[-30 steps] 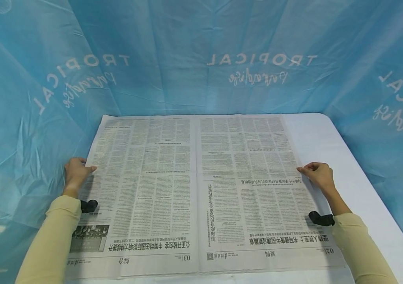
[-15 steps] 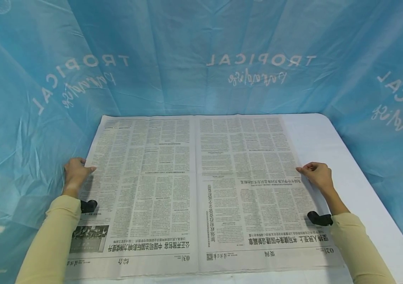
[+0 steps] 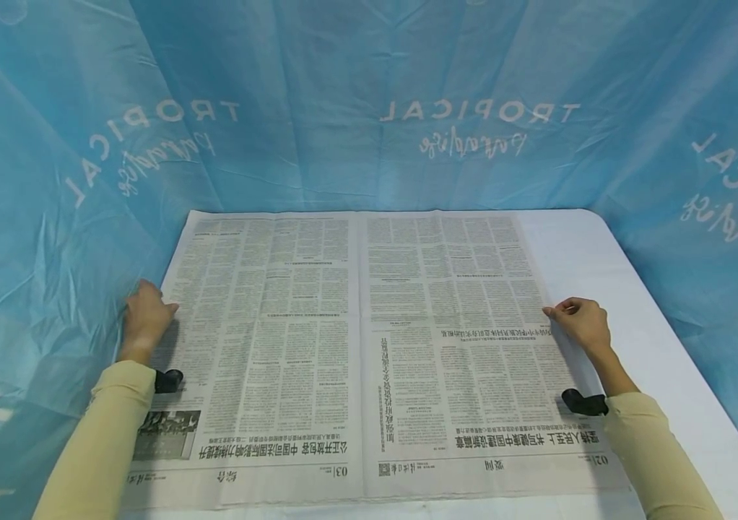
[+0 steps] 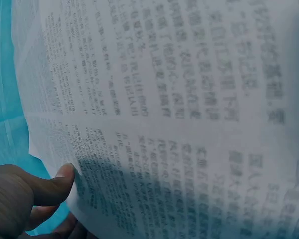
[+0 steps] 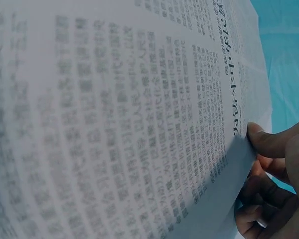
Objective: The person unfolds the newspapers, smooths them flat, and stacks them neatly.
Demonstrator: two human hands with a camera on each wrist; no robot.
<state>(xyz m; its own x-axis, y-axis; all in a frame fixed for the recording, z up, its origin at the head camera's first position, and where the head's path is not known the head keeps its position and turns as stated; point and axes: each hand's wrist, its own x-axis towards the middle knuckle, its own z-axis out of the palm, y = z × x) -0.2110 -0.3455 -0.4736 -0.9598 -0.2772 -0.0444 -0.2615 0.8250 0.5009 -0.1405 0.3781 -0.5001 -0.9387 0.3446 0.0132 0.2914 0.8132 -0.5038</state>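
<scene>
A wide spread of newspaper (image 3: 297, 361) lies unfolded on the table, its print upside down from here and a vertical crease down its middle. My left hand (image 3: 146, 318) is at its left edge. In the left wrist view the left thumb (image 4: 65, 174) is on the paper's margin, while the other fingers go beneath the edge, partly hidden. Across the sheet, my right hand (image 3: 580, 321) pinches the right edge. The right wrist view has the right thumb (image 5: 259, 137) on top of the paper, with curled fingers (image 5: 256, 199) below its edge.
The white table (image 3: 642, 354) shows to the right of the newspaper and in a thin strip along the front. Blue curtains (image 3: 356, 108) with pale lettering hang behind and on both sides, the left one close by my left hand. Black wrist-worn devices (image 3: 583, 401) stick out over the paper.
My left hand has turned slightly at the paper's left edge, its fingers reaching a little farther forward. The right hand and the newspaper look nearly unmoved.
</scene>
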